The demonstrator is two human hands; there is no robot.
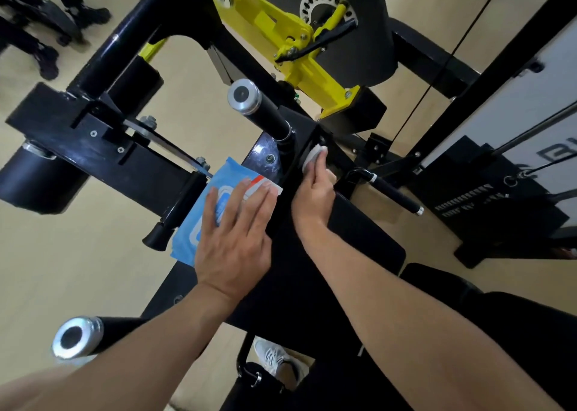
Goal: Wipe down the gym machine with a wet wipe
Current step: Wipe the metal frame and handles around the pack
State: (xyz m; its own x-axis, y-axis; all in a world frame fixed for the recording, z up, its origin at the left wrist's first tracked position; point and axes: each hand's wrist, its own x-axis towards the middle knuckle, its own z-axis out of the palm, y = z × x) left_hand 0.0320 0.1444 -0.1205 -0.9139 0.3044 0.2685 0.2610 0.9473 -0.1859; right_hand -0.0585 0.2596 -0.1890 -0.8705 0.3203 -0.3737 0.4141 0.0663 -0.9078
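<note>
A person looks down at a big black metal gym machine (103, 157) with bright yellow metal parts (299, 64) near the top. The right hand (313, 193) holds a small white wet wipe (313, 157), all bunched up. The fingers are curled around the wipe and push it against the black frame, just beside the bottom of a short black handle with a shiny silver round cap (245, 96). The left hand (232, 232) lies flat with its fingers spread wide open. It rests on top of a soft blue plastic pack of wipes (199, 210) that has a white and red label. The pack sits on the black machine, next to the black padded seat (312, 270). Another black handle with a silver cap (78, 337) sticks out low on the left side, near the left arm. A thin black grip bar (393, 193) pokes out to the right of the right hand. A grey and white shoe (274, 356) stands on the tan floor (78, 270) under the seat. A thin black cable (446, 67) runs up on the right side.
</note>
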